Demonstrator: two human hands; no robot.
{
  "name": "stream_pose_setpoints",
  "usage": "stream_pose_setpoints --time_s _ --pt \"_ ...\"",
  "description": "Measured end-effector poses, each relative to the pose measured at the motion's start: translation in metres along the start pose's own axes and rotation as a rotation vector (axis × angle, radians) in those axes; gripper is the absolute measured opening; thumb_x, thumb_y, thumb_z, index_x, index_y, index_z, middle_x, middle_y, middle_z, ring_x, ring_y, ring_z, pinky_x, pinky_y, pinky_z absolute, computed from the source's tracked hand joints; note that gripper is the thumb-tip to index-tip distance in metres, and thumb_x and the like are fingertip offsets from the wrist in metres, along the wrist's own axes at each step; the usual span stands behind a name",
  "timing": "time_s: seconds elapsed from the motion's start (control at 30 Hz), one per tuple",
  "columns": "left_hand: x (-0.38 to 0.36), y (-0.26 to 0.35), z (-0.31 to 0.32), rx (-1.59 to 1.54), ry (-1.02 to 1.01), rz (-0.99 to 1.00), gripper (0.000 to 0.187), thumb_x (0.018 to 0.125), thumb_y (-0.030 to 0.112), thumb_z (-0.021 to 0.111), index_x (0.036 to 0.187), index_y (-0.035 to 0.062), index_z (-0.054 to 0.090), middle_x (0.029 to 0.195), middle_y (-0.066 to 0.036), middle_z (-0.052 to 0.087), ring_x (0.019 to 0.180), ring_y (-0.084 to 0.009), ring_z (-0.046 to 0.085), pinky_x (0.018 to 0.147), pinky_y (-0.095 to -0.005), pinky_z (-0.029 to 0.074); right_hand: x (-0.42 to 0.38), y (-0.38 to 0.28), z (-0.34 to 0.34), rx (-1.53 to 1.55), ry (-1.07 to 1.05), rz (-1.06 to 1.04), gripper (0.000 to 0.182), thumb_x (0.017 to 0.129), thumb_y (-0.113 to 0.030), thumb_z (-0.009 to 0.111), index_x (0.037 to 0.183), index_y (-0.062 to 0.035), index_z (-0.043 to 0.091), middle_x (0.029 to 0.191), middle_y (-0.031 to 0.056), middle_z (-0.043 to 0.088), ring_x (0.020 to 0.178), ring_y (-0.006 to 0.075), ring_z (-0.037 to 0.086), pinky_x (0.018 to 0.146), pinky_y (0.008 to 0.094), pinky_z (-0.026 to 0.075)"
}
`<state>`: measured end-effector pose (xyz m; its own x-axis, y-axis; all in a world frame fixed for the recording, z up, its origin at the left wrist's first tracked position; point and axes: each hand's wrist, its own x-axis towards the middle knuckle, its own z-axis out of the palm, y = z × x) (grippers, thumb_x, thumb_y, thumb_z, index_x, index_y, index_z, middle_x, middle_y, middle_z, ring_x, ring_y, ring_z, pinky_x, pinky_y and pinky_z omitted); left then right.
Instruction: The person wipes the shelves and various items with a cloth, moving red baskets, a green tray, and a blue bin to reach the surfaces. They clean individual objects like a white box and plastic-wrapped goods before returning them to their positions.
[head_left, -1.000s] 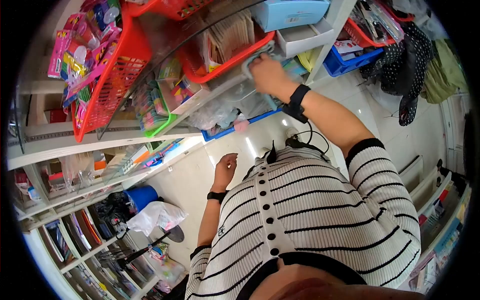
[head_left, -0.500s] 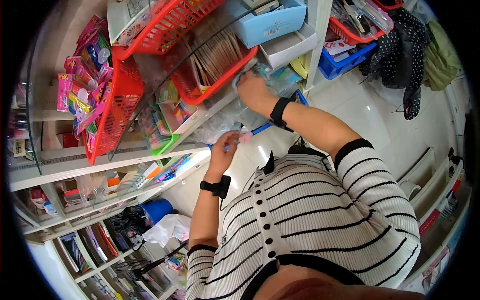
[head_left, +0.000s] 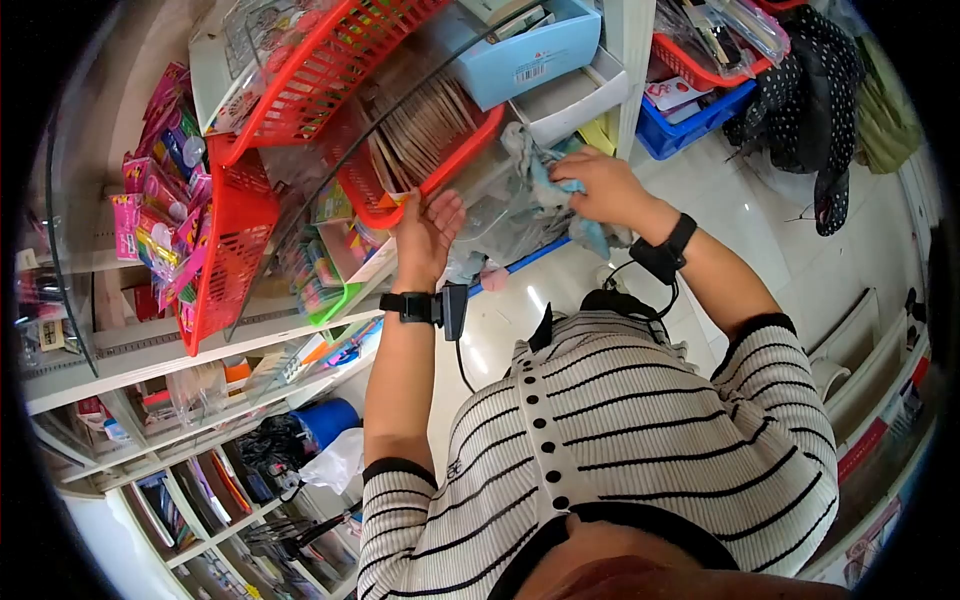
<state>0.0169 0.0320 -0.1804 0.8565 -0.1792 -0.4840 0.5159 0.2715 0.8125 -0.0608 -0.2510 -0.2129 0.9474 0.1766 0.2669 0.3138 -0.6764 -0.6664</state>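
Note:
My right hand (head_left: 603, 188) grips a crumpled grey-blue cloth (head_left: 540, 178), which hangs out on both sides of the fingers. The cloth is just right of a red basket (head_left: 440, 185) holding a row of thin brown packets (head_left: 420, 130). At the basket's near corner is my left hand (head_left: 428, 235), palm turned up and fingers apart. Its thumb is against or very close to the basket rim; contact is hard to make out. Below the cloth, clear plastic (head_left: 490, 225) lies in a blue-edged container (head_left: 540, 254).
A light-blue box (head_left: 530, 65) and a white open box (head_left: 575, 105) stand behind the cloth. Left are more red baskets (head_left: 235, 250) with pink packets (head_left: 165, 205). A glass edge (head_left: 340, 165) crosses the shelf. A blue bin (head_left: 328, 422) stands below.
My left hand has risen from the pink piece by the plastic to the red basket's corner. My right hand has moved right, pulling the cloth away from the basket's edge.

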Motion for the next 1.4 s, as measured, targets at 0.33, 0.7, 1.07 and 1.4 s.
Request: stream_pose_setpoints --time_s 0.33,0.7,1.07,1.4 --pt "0.002 -0.013 0.001 -0.132 0.228 0.148 0.031 0.094 0.033 0.055 0.102 0.0039 0.055 0.098 -0.009 0.063 0.088 -0.0188 0.062 0.081 -0.0320 0.051 -0.043 0.047 -0.040 0.075 0.031 0.138 0.037 0.068 -0.008 0.062 0.104 -0.0108 0.066 0.107 0.0068 0.065 0.102 0.0291 0.058 0.085 0.0377 0.048" --pt "-0.031 -0.006 0.065 0.718 -0.144 0.325 0.022 0.094 0.018 0.054 0.108 0.0014 0.058 0.093 -0.007 0.066 0.085 -0.0173 0.062 0.080 -0.0305 0.049 -0.041 0.065 -0.060 0.118 0.037 0.306 0.040 0.070 -0.013 0.062 0.110 -0.0108 0.065 0.108 0.0138 0.064 0.101 0.0318 0.059 0.088 0.0371 0.047" --pt "0.013 0.050 0.186 1.798 0.037 1.557 0.052 0.078 0.016 0.067 0.126 0.0112 0.051 0.119 -0.009 0.057 0.113 -0.0274 0.051 0.095 -0.0447 0.037 0.008 0.054 -0.049 0.120 -0.052 0.225 0.044 0.069 -0.012 0.064 0.113 -0.0114 0.063 0.106 0.0156 0.063 0.098 0.0330 0.059 0.085 0.0383 0.048" --pt "0.022 0.053 0.196 1.694 0.041 1.429 0.027 0.080 0.007 0.063 0.105 0.0174 0.065 0.092 -0.004 0.063 0.093 -0.0266 0.057 0.088 -0.0443 0.036 0.011 0.067 -0.045 0.205 0.001 0.210 0.046 0.072 -0.013 0.065 0.117 -0.0105 0.059 0.111 0.0152 0.063 0.103 0.0331 0.060 0.087 0.0395 0.048"
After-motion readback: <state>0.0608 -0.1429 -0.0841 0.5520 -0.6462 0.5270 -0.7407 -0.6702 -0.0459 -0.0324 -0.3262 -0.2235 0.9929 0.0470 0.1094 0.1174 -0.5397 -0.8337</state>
